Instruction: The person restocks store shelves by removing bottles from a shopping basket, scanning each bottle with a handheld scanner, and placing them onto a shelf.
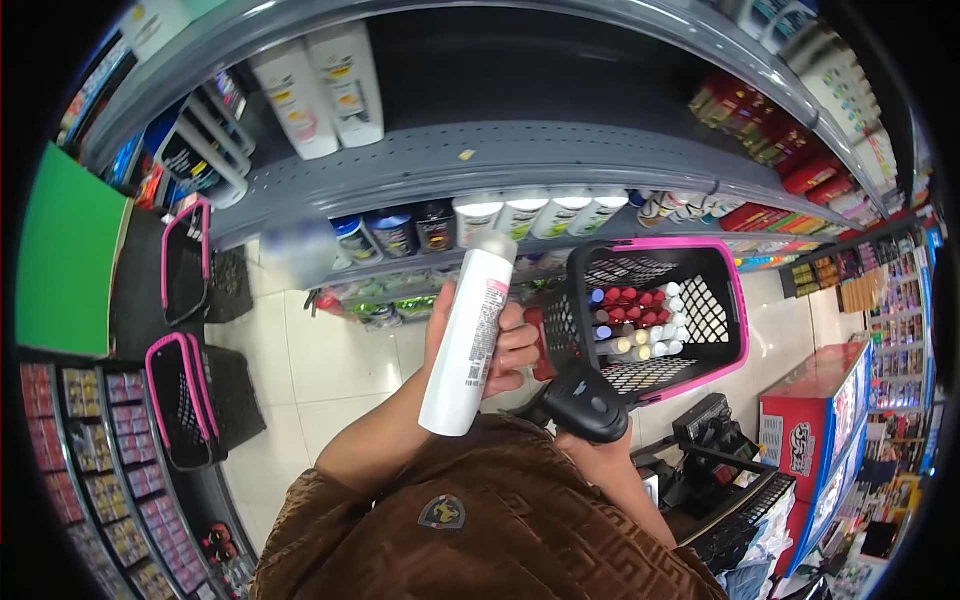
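Note:
My left hand (514, 350) is wrapped round a white shampoo-like bottle (462, 355), held tilted in front of my chest. Its pale cap points up and away from me, and printed text with a square code faces me. My right hand (602, 458) grips a black handheld barcode scanner (588, 402) just right of the bottle, the two apart. Part of that hand is hidden under the scanner. Beyond the scanner stands a black shopping basket (741, 300) with a pink rim, holding several bottles with red, white, cream and bluish caps.
A grey shelf (450, 150) ahead carries two white bottles (318, 90) on its upper level and more bottles (540, 215) below. Black-and-pink baskets (185, 400) stand at the left. To the right are a red-and-blue box (815, 420) and some black equipment (710, 430).

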Tool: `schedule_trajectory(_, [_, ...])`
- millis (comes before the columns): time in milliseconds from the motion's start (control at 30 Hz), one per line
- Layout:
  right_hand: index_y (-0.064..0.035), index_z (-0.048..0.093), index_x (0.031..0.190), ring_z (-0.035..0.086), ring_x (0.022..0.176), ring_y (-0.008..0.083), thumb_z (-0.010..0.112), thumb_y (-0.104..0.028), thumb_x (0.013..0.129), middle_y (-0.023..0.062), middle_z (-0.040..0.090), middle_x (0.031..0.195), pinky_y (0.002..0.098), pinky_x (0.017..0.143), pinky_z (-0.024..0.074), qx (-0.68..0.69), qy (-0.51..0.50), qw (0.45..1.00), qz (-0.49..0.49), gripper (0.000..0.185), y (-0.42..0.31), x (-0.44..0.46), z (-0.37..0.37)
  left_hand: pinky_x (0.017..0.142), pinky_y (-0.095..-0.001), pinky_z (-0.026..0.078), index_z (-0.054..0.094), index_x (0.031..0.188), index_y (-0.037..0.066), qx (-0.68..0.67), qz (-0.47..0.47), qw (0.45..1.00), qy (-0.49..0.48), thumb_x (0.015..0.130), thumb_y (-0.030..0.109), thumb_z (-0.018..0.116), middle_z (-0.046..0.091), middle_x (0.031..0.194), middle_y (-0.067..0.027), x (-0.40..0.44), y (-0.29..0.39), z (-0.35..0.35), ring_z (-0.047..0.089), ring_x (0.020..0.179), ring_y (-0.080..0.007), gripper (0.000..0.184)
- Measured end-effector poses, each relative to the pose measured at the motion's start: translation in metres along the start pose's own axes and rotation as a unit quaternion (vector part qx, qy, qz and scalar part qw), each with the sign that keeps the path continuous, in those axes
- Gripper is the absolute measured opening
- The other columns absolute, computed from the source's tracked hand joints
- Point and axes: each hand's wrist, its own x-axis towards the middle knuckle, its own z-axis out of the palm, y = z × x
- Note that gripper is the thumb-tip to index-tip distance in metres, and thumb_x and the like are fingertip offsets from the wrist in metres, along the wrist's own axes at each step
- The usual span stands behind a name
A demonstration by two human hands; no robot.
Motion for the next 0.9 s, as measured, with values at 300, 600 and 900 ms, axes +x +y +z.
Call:
schedule_trajectory(300, [0.0017,0.066,0.118,0.075,0.088,0.0299,0.099,-0.029,0.069,0.0146,0.074,0.099,0.0371,0.079,0.0578,-0.18,-0.116,0.973,-0.089,0.067,-0.027,0.024,0.043,0.089,-0.0358,0.036,0.061,0.099,0.013,0.038,0.075,0.996,-0.04,0.095,0.076,0.051,0.051,0.091,0.0001,-0.022,-0.005,0.02,0.044,0.095,-0.0182,0.064])
schedule_trajectory(600, [0.0009,0.067,0.113,0.074,0.081,0.0299,0.099,-0.03,0.068,0.0123,0.072,0.092,0.0364,0.073,0.0576,-0.205,-0.159,0.959,-0.112,0.064,-0.034,0.022,0.066,0.097,-0.039,0.036,0.066,0.101,0.019,0.052,0.118,0.99,-0.06,0.098,0.075,0.046,0.054,0.09,0.0003,-0.041,-0.005,0.027,0.045,0.097,-0.0217,0.06])
schedule_trajectory(900, [0.001,0.067,0.113,0.074,0.083,0.0297,0.099,-0.029,0.069,0.0128,0.073,0.095,0.0369,0.074,0.0584,-0.231,-0.175,0.953,-0.084,0.062,-0.044,0.017,0.065,0.105,-0.0486,0.035,0.068,0.102,0.02,0.03,0.122,0.99,-0.063,0.1,0.073,0.041,0.055,0.089,-0.0017,-0.042,-0.013,0.018,0.045,0.101,-0.026,0.059])
